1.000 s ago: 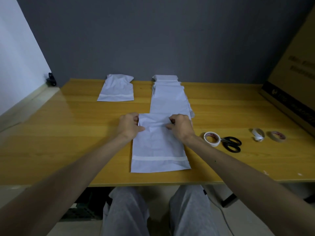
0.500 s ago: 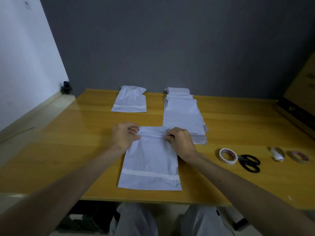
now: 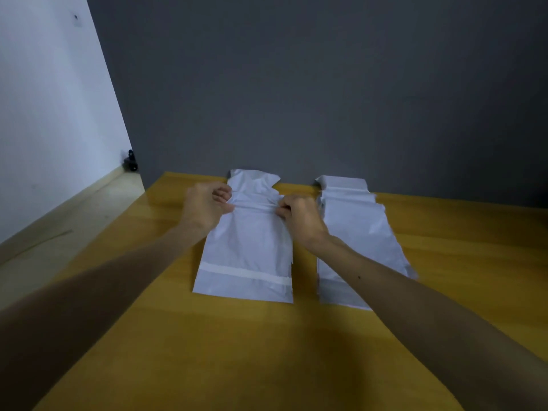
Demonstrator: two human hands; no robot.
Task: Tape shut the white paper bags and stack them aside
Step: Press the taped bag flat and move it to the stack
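Observation:
A white paper bag with a strip of tape across its near end lies flat at the far left of the wooden table. My left hand pinches the left corner of its folded top, and my right hand pinches the right corner. Beyond my fingers the crumpled top of another white bag sticks out from under it. To the right lies a pile of flat white bags, partly hidden by my right forearm.
A dark grey wall rises right behind the table's far edge. On the left, a pale ledge runs beside the table below a white wall, with a small black object in the corner.
Both hands have carried the bag from the table's near middle to the far left, over the bag lying there. The view has swung left, so the tape rolls and scissors are out of sight.

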